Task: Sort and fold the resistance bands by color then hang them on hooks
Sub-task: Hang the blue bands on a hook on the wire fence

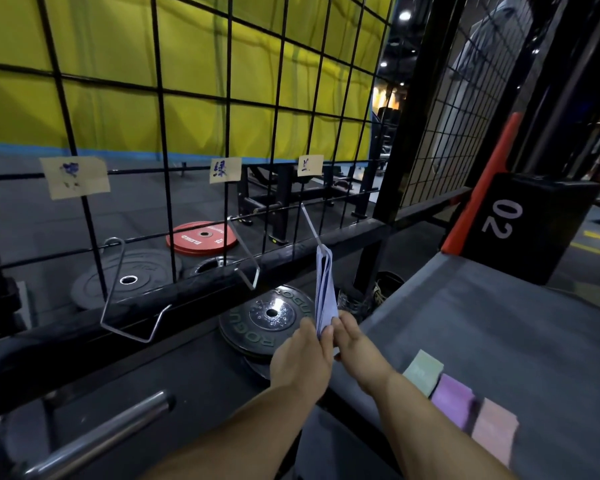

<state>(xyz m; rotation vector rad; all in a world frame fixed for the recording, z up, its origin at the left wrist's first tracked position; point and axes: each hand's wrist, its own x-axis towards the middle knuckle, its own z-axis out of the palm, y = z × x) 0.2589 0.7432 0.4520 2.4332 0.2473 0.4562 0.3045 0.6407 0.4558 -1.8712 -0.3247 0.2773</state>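
Observation:
Pale blue resistance bands (325, 292) hang from the right wire hook (311, 226) on the black grid panel (160, 98). My left hand (300, 362) and my right hand (355, 344) both pinch the bands' lower end. Two other hooks hang bare: a middle hook (245, 256) and a large left hook (132, 299). Paper labels sit above them: left label (74, 176), middle label (225, 169), right label (310, 165). On the grey platform (499, 323) lie folded bands: a green one (423, 370), a purple one (452, 400) and a pink one (494, 431).
Black weight plates (267, 323) and a red plate (201, 237) lie on the floor beyond the panel's lower bar. A steel barbell end (111, 434) juts in at the lower left. A black box marked 02 (520, 226) stands at the platform's far end.

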